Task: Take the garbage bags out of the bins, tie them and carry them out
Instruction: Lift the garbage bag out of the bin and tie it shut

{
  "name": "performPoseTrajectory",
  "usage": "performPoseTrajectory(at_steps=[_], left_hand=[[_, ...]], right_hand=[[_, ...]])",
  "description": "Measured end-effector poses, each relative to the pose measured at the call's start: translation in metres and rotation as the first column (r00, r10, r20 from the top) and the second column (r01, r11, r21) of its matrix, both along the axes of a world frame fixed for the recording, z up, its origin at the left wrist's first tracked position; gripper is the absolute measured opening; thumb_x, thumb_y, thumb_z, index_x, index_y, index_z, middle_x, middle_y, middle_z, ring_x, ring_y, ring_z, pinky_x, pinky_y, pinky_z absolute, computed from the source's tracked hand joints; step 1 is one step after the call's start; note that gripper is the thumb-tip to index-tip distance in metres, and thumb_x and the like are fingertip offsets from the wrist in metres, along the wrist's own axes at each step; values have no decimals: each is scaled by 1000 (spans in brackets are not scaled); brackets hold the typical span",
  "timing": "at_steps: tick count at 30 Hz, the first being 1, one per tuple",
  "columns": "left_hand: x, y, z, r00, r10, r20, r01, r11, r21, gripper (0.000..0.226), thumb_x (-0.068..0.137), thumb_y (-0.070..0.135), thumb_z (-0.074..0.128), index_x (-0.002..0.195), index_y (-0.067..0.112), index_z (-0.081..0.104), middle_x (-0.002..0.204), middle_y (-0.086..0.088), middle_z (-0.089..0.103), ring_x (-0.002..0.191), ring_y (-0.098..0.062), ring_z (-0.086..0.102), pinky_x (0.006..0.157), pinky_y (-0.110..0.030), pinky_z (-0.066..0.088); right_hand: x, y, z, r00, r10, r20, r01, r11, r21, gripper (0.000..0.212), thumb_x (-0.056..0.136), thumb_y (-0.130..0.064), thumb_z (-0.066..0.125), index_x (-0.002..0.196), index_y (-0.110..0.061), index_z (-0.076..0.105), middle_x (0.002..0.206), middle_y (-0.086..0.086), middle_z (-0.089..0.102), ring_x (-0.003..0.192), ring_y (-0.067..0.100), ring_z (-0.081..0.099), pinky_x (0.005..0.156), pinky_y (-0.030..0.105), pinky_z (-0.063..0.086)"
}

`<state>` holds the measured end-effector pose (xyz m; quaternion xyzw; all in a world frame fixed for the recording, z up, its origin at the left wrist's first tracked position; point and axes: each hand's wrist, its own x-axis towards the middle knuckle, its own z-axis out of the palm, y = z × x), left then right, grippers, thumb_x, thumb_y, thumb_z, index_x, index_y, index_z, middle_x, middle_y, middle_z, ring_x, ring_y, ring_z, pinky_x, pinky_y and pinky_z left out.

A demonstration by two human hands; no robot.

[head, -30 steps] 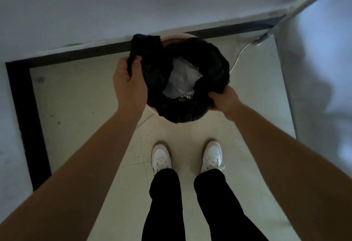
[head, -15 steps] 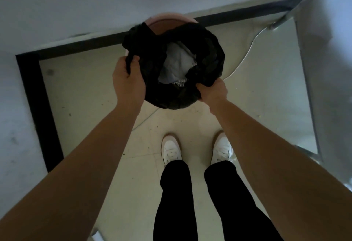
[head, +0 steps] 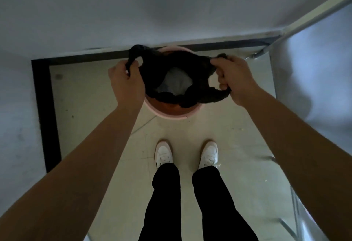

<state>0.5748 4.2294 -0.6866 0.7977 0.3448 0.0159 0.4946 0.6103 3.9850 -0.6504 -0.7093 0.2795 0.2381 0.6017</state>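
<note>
A black garbage bag [head: 192,96] with pale paper waste inside hangs over a round pink bin [head: 167,114] that stands on the floor against the wall. My left hand [head: 126,82] grips the bag's left handle loop. My right hand [head: 235,78] grips the right handle loop, and the bag's mouth is stretched wide between the two hands. The bin's near rim and brown inner wall show below the bag.
White walls close in ahead and to the left, with a black skirting strip [head: 43,111] along the floor edge. A metal frame [head: 297,25] runs up at the right. My white shoes [head: 164,154] stand on pale tiles just behind the bin.
My right hand has moved from the bag's near edge out to the right and now holds a handle loop. The bag's rim has come off the bin, which is now uncovered at the front.
</note>
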Motion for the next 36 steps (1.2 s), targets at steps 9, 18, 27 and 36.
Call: performPoseTrajectory(at_steps=[9, 18, 27, 36], left_hand=[[-1, 3, 65, 1000, 11, -12, -11, 999, -49, 17, 95, 24, 55, 79, 20, 61, 68, 10, 54, 62, -4, 49, 67, -27, 40], [-27, 1, 109, 984, -54, 168, 29, 989, 144, 15, 96, 19, 52, 91, 9, 62, 90, -1, 53, 91, -18, 53, 71, -15, 44], [-39, 11, 158, 983, 77, 169, -85, 996, 38, 21, 97, 31, 54, 104, 14, 64, 113, -12, 62, 97, -16, 63, 89, -29, 53], [-63, 47, 291, 897, 239, 373, -299, 948, 112, 10, 101, 21, 47, 106, 17, 54, 109, 0, 52, 92, 2, 50, 86, -13, 43]], right_hand=[[10, -2, 57, 938, 333, 100, -287, 904, -315, 5, 88, -16, 63, 88, -20, 66, 68, -1, 65, 59, 11, 64, 65, 29, 53], [-6, -11, 73, 840, 511, 181, -385, 797, -465, 35, 87, -44, 67, 106, -16, 63, 106, 8, 67, 102, 22, 64, 78, 23, 49], [-32, 9, 102, 712, 502, 490, -146, 789, -596, 25, 91, -26, 65, 107, -8, 61, 144, 12, 40, 129, 21, 47, 97, 17, 41], [-26, 95, 243, 697, 367, 616, -350, 924, -154, 21, 97, -18, 57, 116, -23, 50, 83, -9, 58, 72, 1, 56, 68, 16, 45]])
